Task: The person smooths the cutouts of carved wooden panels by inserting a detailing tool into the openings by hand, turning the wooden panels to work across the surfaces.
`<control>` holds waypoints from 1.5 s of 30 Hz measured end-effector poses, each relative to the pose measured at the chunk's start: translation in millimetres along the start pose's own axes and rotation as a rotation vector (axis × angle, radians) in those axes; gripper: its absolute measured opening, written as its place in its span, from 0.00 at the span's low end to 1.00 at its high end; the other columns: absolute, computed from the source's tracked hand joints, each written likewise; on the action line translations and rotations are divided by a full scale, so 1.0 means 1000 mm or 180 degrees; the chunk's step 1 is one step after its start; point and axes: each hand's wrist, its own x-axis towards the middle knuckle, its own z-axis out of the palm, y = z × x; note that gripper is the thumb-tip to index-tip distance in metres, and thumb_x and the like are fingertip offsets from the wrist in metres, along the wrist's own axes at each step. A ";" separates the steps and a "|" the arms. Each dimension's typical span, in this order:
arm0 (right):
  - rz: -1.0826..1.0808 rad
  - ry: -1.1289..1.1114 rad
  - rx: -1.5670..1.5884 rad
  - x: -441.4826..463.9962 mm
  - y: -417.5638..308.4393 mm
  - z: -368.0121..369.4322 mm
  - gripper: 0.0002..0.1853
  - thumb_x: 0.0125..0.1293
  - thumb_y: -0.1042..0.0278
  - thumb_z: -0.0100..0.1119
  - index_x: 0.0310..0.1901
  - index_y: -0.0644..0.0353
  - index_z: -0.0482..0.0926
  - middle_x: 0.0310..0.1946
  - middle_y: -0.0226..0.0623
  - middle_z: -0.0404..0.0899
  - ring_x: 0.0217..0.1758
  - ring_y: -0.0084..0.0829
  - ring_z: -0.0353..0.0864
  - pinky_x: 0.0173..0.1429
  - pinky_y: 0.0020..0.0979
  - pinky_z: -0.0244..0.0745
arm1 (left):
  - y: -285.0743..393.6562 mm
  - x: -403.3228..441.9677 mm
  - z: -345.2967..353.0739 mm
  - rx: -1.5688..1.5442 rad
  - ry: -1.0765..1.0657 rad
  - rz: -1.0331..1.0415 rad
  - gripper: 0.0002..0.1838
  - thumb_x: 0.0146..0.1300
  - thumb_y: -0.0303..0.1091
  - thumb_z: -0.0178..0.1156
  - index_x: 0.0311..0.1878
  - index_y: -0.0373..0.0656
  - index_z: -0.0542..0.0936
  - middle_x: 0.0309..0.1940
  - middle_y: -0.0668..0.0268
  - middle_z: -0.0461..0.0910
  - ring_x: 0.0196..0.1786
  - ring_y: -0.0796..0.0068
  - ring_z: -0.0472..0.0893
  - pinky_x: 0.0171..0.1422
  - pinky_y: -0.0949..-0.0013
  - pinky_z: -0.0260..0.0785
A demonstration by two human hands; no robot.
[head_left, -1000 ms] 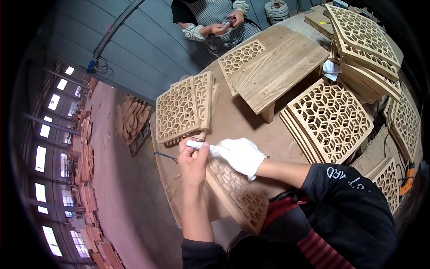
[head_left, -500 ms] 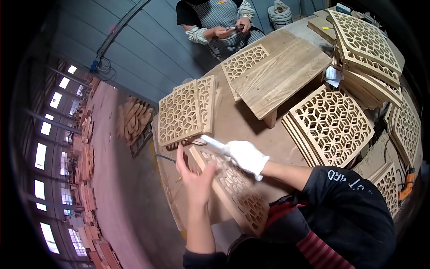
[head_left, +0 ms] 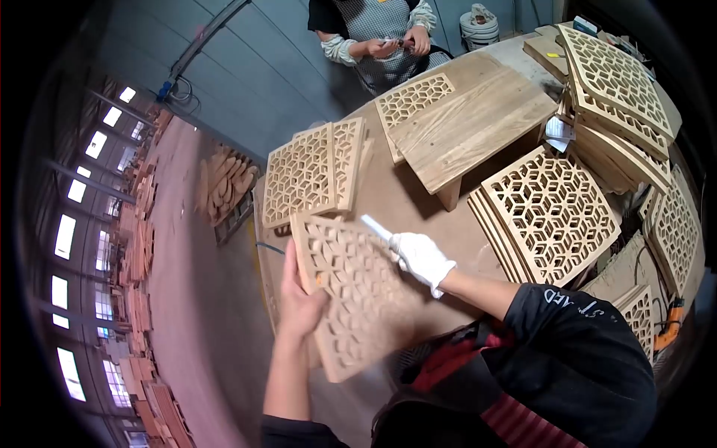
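My bare left hand (head_left: 301, 308) is closed round the left edge of a wooden lattice panel (head_left: 357, 295), thumb on its front face. The panel stands tilted over the near side of the table, its lower part blurred by motion. In a white glove, my right hand (head_left: 420, 261) grips a slim white stick-like tool (head_left: 376, 228), whose exact kind I cannot make out. That tool points up and left, close to the panel's upper right edge. Whether it touches the panel I cannot tell.
Stacked lattice panels lie at the table's left (head_left: 299, 179) and right (head_left: 553, 213), with a taller pile (head_left: 616, 82) at the far right. A low wooden stand (head_left: 474, 123) occupies the middle. Across the table, a person (head_left: 381, 45) handles something small. An orange power tool (head_left: 670, 328) sits far right.
The left hand, with fingers apart before, has closed on the panel's left edge. The panel has swung so its face shows more. My right hand moved slightly right with the white tool.
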 end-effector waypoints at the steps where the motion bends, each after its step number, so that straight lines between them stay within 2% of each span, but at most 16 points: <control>1: -0.0277 0.0095 -0.0339 0.000 -0.006 -0.008 0.16 0.76 0.58 0.47 0.38 0.60 0.81 0.27 0.44 0.79 0.29 0.41 0.76 0.37 0.38 0.72 | 0.003 0.003 -0.008 -0.0036 -0.0095 0.0059 0.55 0.44 0.06 0.48 0.80 0.38 0.45 0.72 0.56 0.65 0.71 0.66 0.69 0.74 0.67 0.62; 2: 0.0710 -0.0110 0.0532 -0.005 -0.013 -0.015 0.14 0.75 0.62 0.47 0.39 0.60 0.80 0.27 0.48 0.78 0.31 0.48 0.77 0.38 0.43 0.73 | -0.002 0.005 -0.022 0.0001 -0.0298 0.0204 0.55 0.44 0.07 0.50 0.80 0.38 0.47 0.73 0.57 0.64 0.73 0.68 0.67 0.75 0.69 0.59; 4: -0.0200 -0.0041 -0.0599 -0.010 -0.001 -0.017 0.11 0.72 0.66 0.47 0.38 0.60 0.79 0.28 0.50 0.77 0.33 0.52 0.77 0.38 0.47 0.72 | 0.017 0.001 -0.025 0.0855 -0.0328 0.0182 0.53 0.43 0.09 0.49 0.80 0.38 0.50 0.72 0.58 0.65 0.74 0.70 0.65 0.76 0.71 0.56; 5: -0.0161 0.0058 -0.0310 -0.013 -0.001 -0.017 0.15 0.74 0.61 0.48 0.33 0.59 0.77 0.23 0.41 0.75 0.26 0.39 0.73 0.33 0.39 0.69 | 0.024 0.000 -0.029 0.0953 -0.0560 0.0148 0.52 0.43 0.10 0.49 0.79 0.37 0.52 0.72 0.59 0.65 0.73 0.71 0.65 0.76 0.71 0.55; 9: 0.0673 -0.0147 0.0881 -0.031 -0.004 -0.010 0.20 0.76 0.54 0.48 0.29 0.59 0.76 0.19 0.29 0.72 0.19 0.21 0.68 0.25 0.28 0.64 | 0.017 0.006 -0.042 0.0895 -0.1131 -0.0112 0.49 0.42 0.15 0.47 0.78 0.37 0.58 0.69 0.62 0.68 0.71 0.74 0.66 0.74 0.74 0.54; 11: 0.0861 -0.0396 0.1078 -0.035 -0.005 -0.005 0.21 0.77 0.52 0.48 0.30 0.58 0.77 0.19 0.27 0.73 0.19 0.20 0.67 0.24 0.26 0.63 | 0.014 0.009 -0.051 0.0880 -0.1168 -0.0149 0.50 0.41 0.13 0.45 0.77 0.39 0.59 0.69 0.62 0.69 0.71 0.74 0.67 0.74 0.75 0.53; 15: -0.0009 -0.0695 0.1002 -0.041 -0.006 0.010 0.22 0.76 0.48 0.47 0.29 0.55 0.77 0.15 0.27 0.71 0.15 0.19 0.64 0.19 0.24 0.59 | 0.019 0.014 -0.054 0.1311 -0.0926 -0.0193 0.49 0.43 0.09 0.44 0.77 0.39 0.59 0.69 0.60 0.70 0.71 0.73 0.68 0.75 0.75 0.54; 20: 0.2031 -0.1324 0.2100 -0.017 -0.055 0.009 0.26 0.74 0.41 0.48 0.28 0.55 0.75 0.11 0.29 0.69 0.12 0.21 0.66 0.17 0.26 0.58 | 0.008 0.022 -0.057 0.2250 -0.0636 0.0014 0.43 0.48 0.14 0.50 0.75 0.40 0.62 0.59 0.53 0.78 0.63 0.71 0.77 0.67 0.71 0.66; 24: 0.0380 -0.1194 0.0136 0.004 -0.048 0.028 0.26 0.75 0.44 0.44 0.31 0.61 0.76 0.16 0.44 0.76 0.21 0.44 0.78 0.33 0.42 0.74 | -0.006 0.028 -0.058 0.2580 -0.0192 0.0054 0.34 0.52 0.24 0.61 0.67 0.41 0.70 0.46 0.50 0.84 0.50 0.60 0.85 0.55 0.62 0.74; 26: -0.0115 -0.1005 -0.0723 0.006 -0.049 0.037 0.23 0.76 0.49 0.42 0.38 0.61 0.78 0.30 0.53 0.82 0.37 0.55 0.81 0.47 0.47 0.76 | -0.009 0.032 -0.050 0.2879 0.0051 0.0242 0.29 0.52 0.30 0.66 0.61 0.40 0.74 0.41 0.49 0.85 0.45 0.53 0.85 0.51 0.57 0.75; 27: 0.0131 -0.1076 -0.0934 0.009 -0.060 0.036 0.21 0.76 0.51 0.43 0.42 0.59 0.79 0.33 0.52 0.82 0.39 0.54 0.82 0.48 0.48 0.76 | -0.001 0.029 -0.038 0.3289 0.0317 -0.0053 0.25 0.52 0.31 0.71 0.54 0.41 0.77 0.36 0.55 0.85 0.39 0.60 0.85 0.48 0.62 0.75; 29: 0.0459 -0.1231 -0.1379 0.021 -0.093 0.030 0.17 0.75 0.56 0.44 0.44 0.57 0.82 0.38 0.51 0.84 0.43 0.52 0.84 0.48 0.47 0.78 | -0.006 0.027 -0.036 0.3630 0.0460 0.0132 0.23 0.52 0.33 0.72 0.51 0.41 0.78 0.35 0.54 0.85 0.38 0.55 0.84 0.46 0.59 0.75; 33: -0.0297 -0.1196 -0.1999 0.048 -0.093 0.051 0.16 0.72 0.60 0.46 0.39 0.59 0.82 0.37 0.49 0.85 0.39 0.53 0.85 0.46 0.49 0.80 | -0.002 0.017 -0.023 0.3991 0.0605 -0.0002 0.21 0.51 0.38 0.74 0.43 0.39 0.77 0.33 0.49 0.84 0.42 0.46 0.83 0.46 0.49 0.74; 36: 0.0226 -0.1404 -0.1933 0.043 -0.093 0.052 0.15 0.72 0.61 0.44 0.44 0.57 0.82 0.39 0.48 0.84 0.41 0.52 0.85 0.47 0.48 0.80 | -0.006 0.016 -0.027 0.3935 0.0635 0.0129 0.20 0.52 0.37 0.73 0.43 0.39 0.76 0.32 0.50 0.84 0.42 0.46 0.83 0.46 0.49 0.74; 38: -0.0057 -0.1657 -0.1957 0.029 -0.096 0.037 0.17 0.75 0.60 0.40 0.56 0.55 0.76 0.44 0.50 0.84 0.47 0.50 0.83 0.50 0.48 0.78 | -0.007 0.015 -0.028 0.3898 0.0644 0.0324 0.20 0.52 0.36 0.73 0.42 0.38 0.76 0.31 0.50 0.83 0.41 0.46 0.82 0.46 0.49 0.73; 45: -0.0094 -0.1366 -0.2169 0.043 -0.089 0.056 0.17 0.73 0.59 0.43 0.45 0.58 0.81 0.41 0.50 0.85 0.44 0.51 0.85 0.48 0.48 0.79 | -0.011 0.011 -0.026 0.3922 0.0657 0.0506 0.21 0.51 0.38 0.73 0.41 0.39 0.74 0.30 0.50 0.81 0.40 0.44 0.80 0.45 0.48 0.70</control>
